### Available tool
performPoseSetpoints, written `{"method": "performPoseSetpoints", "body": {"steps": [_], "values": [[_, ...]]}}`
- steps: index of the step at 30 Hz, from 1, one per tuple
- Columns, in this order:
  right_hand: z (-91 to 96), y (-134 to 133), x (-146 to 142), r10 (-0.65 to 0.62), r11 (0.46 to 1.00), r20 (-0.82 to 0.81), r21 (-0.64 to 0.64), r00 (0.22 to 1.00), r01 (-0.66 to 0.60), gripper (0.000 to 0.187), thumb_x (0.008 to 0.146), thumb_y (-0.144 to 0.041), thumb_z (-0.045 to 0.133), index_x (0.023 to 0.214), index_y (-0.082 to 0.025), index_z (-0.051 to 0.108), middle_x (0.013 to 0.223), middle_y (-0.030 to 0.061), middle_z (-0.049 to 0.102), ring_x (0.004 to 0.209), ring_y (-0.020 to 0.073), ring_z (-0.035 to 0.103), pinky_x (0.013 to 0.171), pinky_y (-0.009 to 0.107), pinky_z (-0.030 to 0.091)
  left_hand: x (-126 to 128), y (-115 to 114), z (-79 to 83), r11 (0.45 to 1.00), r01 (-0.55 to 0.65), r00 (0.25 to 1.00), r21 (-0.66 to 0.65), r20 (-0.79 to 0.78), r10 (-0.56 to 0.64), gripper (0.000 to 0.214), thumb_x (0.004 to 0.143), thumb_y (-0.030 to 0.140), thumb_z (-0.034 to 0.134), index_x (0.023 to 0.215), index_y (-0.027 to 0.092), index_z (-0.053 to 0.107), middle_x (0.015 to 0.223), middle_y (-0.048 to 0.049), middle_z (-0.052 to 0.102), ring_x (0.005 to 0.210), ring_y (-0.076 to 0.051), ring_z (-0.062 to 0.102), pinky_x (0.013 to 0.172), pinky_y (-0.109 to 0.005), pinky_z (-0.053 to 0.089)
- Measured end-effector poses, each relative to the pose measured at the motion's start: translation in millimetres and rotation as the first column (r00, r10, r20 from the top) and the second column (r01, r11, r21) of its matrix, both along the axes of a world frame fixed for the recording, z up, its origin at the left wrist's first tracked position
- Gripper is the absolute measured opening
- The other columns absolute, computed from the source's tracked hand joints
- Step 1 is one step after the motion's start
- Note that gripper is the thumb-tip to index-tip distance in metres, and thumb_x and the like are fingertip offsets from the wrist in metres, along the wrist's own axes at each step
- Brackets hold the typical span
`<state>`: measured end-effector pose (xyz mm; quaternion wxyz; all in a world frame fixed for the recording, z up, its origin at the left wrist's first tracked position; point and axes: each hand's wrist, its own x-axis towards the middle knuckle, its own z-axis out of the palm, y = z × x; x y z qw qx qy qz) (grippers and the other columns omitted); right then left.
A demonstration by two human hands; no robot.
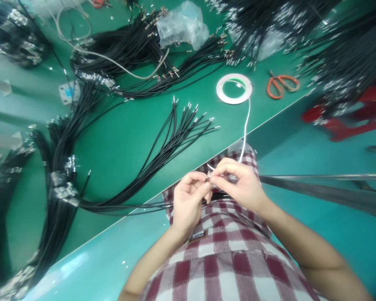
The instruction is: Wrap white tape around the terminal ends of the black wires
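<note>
Fingers (223,168) of both hands are nearly closed in a tight pinch, the left hand (188,200) and right hand (242,186) meeting around a small metal terminal (208,179) on a black wire (150,205), held over the plaid shirt (225,251) just past the front edge (119,223) of the green desk (122,142). A thin white tape strip (245,133) runs from a tape roll (234,88) to the hands; whether they grip it is hidden. Nearby, a fanned batch of loose wires (181,133) lies unbound with bare terminal tips, while wire bundles (64,184) at the left already carry silvery bands. More wires crowd the far side, around a plastic bag (181,25) and orange-handled scissors (283,85). Open green surface remains between the fanned wires and the desk edge.
</note>
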<state>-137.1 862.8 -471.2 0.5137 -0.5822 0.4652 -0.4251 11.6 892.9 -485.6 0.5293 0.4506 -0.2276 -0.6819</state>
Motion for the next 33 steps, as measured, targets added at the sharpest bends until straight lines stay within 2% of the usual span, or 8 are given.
{"method": "performPoseSetpoints", "body": {"steps": [7,16,18,21,24,28,31,33], "values": [[7.8,-7,0,0.033,0.998,-0.031,-0.046,0.999,-0.035,0.009,0.085,-0.015,0.068,0.081,-0.02,0.073,0.077,0.0018,0.067,0.072,0.015,0.063,0.068,0.03,0.051,3,-4,9.3,0.996,0.018,0.993,0.088,-0.118,-0.007,0.024,0.071,0.025,0.085,0.078,0.014,0.065,0.057,0.0037,0.055,0.044,-0.005,0.047,0.044,-0.019,0.04],[7.7,-11,8,0.071,0.997,-0.028,0.026,0.997,-0.07,0.008,0.085,-0.018,0.066,0.08,-0.02,0.072,0.08,0.0023,0.067,0.074,0.0153,0.063,0.067,0.03,0.052,7,-3,4.8,0.99,0.091,0.978,0.11,-0.199,-0.068,0.026,0.078,0.033,0.08,0.078,0.014,0.063,0.058,0.0024,0.055,0.04,-0.005,0.042,0.041,-0.018,0.036],[5.8,-14,9,0.09,0.995,-0.012,0.045,0.996,-0.089,0.009,0.085,-0.018,0.066,0.078,-0.019,0.072,0.078,0.0016,0.065,0.072,0.0144,0.061,0.066,0.029,0.051,10,-3,2.8,0.985,0.135,0.968,0.111,-0.225,-0.108,0.028,0.081,0.036,0.077,0.076,0.014,0.061,0.057,0.0031,0.054,0.036,-0.003,0.037,0.039,-0.017,0.032],[0.4,-18,8,0.162,0.984,0.055,0.065,0.985,-0.165,0.009,0.085,-0.018,0.065,0.078,-0.018,0.069,0.078,0.0015,0.064,0.07,0.0133,0.059,0.064,0.028,0.048,15,-4,-0.4,0.961,0.257,0.934,0.1,-0.282,-0.221,0.031,0.085,0.038,0.072,0.073,0.014,0.058,0.05,0.0068,0.044,0.033,-0.001,0.025,0.036,-0.016,0.023],[-7.2,-19,7,0.22,0.974,0.124,0.033,0.968,-0.225,0.008,0.086,-0.019,0.064,0.079,-0.018,0.067,0.079,0.0015,0.061,0.07,0.0129,0.056,0.064,0.029,0.047,17,-4,-2.4,0.941,0.33,0.908,0.076,-0.299,-0.295,0.031,0.087,0.039,0.07,0.074,0.014,0.056,0.05,0.0077,0.04,0.035,0.0,0.022,0.037,-0.015,0.02],[-12.2,-16,7,0.189,0.982,0.1,-0.032,0.977,-0.187,0.007,0.087,-0.018,0.063,0.08,-0.018,0.066,0.079,0.0013,0.061,0.07,0.0133,0.056,0.064,0.029,0.047,13,-1,-1.8,0.97,0.239,0.948,0.055,-0.229,-0.22,0.027,0.081,0.032,0.078,0.088,0.017,0.057,0.059,0.0074,0.047,0.037,0.0,0.025,0.039,-0.014,0.02],[-9.2,-14,5,0.156,0.987,0.049,-0.046,0.987,-0.154,0.007,0.088,-0.017,0.064,0.082,-0.019,0.068,0.081,0.0021,0.063,0.073,0.0141,0.059,0.067,0.029,0.049,11,-1,0.3,0.989,0.131,0.984,0.064,-0.13,-0.122,0.028,0.076,0.028,0.081,0.083,0.017,0.056,0.061,0.0071,0.05,0.037,0.001,0.03,0.039,-0.014,0.022],[-5.6,-13,2,0.167,0.984,0.01,-0.064,0.986,-0.167,0.007,0.088,-0.016,0.065,0.085,-0.019,0.071,0.082,0.0025,0.065,0.075,0.0147,0.061,0.069,0.03,0.051,11,-2,2.2,0.99,0.106,0.991,0.088,-0.091,-0.098,0.029,0.076,0.031,0.081,0.081,0.016,0.056,0.058,0.0066,0.05,0.036,-0.001,0.036,0.04,-0.015,0.026]]}}
